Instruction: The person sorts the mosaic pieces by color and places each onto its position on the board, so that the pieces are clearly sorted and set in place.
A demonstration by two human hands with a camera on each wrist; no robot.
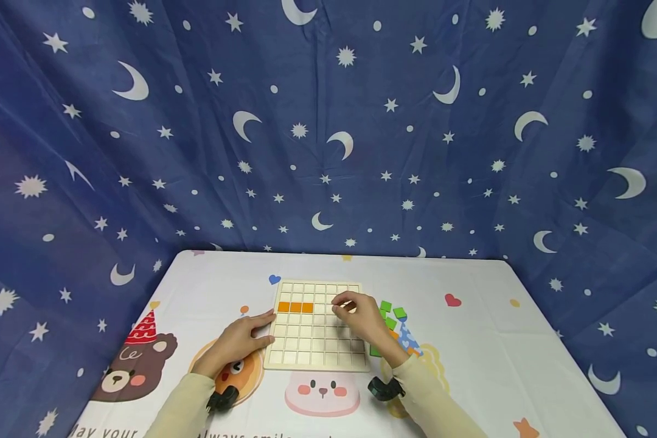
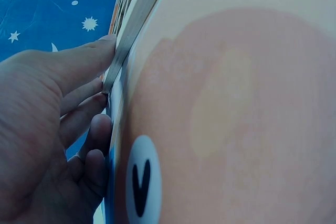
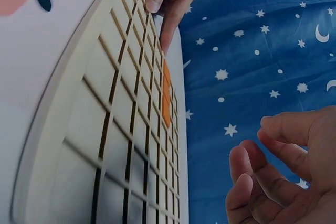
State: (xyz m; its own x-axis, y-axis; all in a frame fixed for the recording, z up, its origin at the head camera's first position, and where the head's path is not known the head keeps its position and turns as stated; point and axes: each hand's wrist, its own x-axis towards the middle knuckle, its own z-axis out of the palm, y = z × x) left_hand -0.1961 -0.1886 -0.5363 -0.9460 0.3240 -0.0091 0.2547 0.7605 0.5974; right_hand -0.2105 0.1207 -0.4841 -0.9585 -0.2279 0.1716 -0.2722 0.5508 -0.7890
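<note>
A pale wooden grid board (image 1: 317, 359) lies on the table, with three orange square tiles (image 1: 295, 307) side by side in one row at its left side. My left hand (image 1: 239, 344) rests at the board's left edge, thumb and fingers extended; in the left wrist view its fingertips (image 2: 109, 39) touch the rim. Over the board's right part hovers my right hand (image 1: 361, 316), fingers loosely bent. The right wrist view shows a gap between its thumb and fingers (image 3: 281, 166), with nothing held there.
Several green square tiles (image 1: 399, 312) lie right of the board, partly hidden by my right forearm, with some orange among them. The white tablecloth (image 1: 471, 353) carries printed cartoon animals and hearts. A blue curtain (image 1: 328, 152) with moons and stars hangs behind the table.
</note>
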